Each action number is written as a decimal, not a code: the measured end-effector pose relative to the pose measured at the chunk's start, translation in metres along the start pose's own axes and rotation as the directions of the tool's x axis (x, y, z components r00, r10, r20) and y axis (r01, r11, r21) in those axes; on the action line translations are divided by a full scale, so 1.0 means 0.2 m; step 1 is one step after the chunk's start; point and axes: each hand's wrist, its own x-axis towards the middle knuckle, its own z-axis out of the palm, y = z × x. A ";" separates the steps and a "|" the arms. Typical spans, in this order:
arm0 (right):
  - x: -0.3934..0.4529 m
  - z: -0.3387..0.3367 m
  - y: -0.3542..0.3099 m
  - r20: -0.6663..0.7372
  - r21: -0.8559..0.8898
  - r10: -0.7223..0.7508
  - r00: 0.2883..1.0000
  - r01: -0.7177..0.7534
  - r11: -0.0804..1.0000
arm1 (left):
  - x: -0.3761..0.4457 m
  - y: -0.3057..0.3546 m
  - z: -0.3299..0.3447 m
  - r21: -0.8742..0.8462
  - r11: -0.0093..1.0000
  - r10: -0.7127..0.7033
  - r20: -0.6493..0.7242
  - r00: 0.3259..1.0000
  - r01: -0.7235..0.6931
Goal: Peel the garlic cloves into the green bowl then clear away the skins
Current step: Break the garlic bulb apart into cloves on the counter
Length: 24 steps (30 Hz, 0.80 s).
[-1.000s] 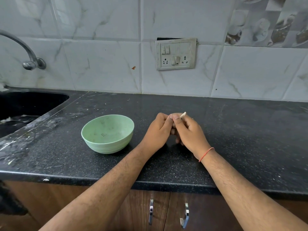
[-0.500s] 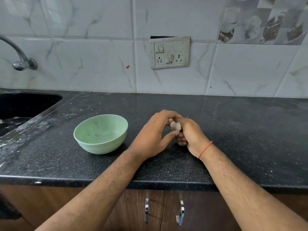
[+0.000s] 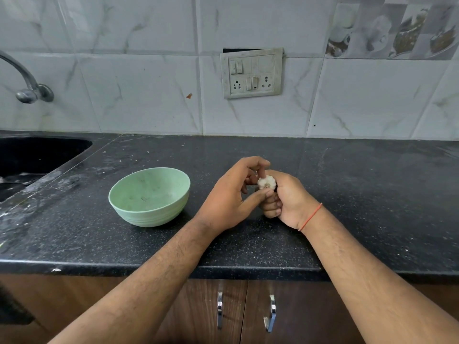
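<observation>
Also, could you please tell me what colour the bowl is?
Pale green; the bowl shows best in the head view.

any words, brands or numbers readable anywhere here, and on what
None can be read.
Switch and socket plate: no legible marking.
Green bowl: a small mark inside, too small to read.
Printed wall tile: pictures only, no words.
Garlic bulb, left hand, right hand: no text.
</observation>
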 end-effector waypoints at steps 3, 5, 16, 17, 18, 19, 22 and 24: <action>0.01 -0.01 0.00 0.039 0.010 0.010 0.999 -0.010 1.000 | 0.00 0.00 0.01 -0.017 1.000 -0.025 0.017 1.000 0.025; 0.01 -0.02 0.00 0.042 0.014 0.013 0.999 -0.014 1.000 | 0.01 -0.01 0.01 -0.023 0.999 -0.034 0.020 0.999 0.034; 0.02 0.04 0.00 -0.023 -0.030 -0.007 1.000 0.007 1.000 | 0.04 -0.04 0.02 0.020 0.993 -0.118 -0.015 0.993 0.118; 0.02 0.04 0.00 -0.029 -0.037 -0.008 1.000 0.007 0.999 | 0.04 -0.04 0.02 0.030 0.993 -0.115 -0.017 0.993 0.115; 0.03 0.04 0.00 -0.030 -0.045 -0.007 1.000 0.005 0.999 | 0.04 -0.04 0.02 0.037 0.993 -0.108 -0.018 0.994 0.109; 0.03 0.04 -0.01 -0.024 -0.051 -0.003 1.000 0.002 0.999 | 0.04 -0.05 0.02 0.039 0.994 -0.101 -0.019 0.995 0.102; 0.03 0.02 -0.01 -0.010 -0.041 0.005 1.000 -0.005 0.999 | 0.04 -0.05 0.03 0.054 0.995 -0.085 -0.017 0.996 0.086; 0.03 0.02 -0.01 -0.015 -0.021 0.001 1.000 -0.001 1.000 | 0.05 -0.05 0.04 0.066 0.995 -0.074 -0.013 0.997 0.075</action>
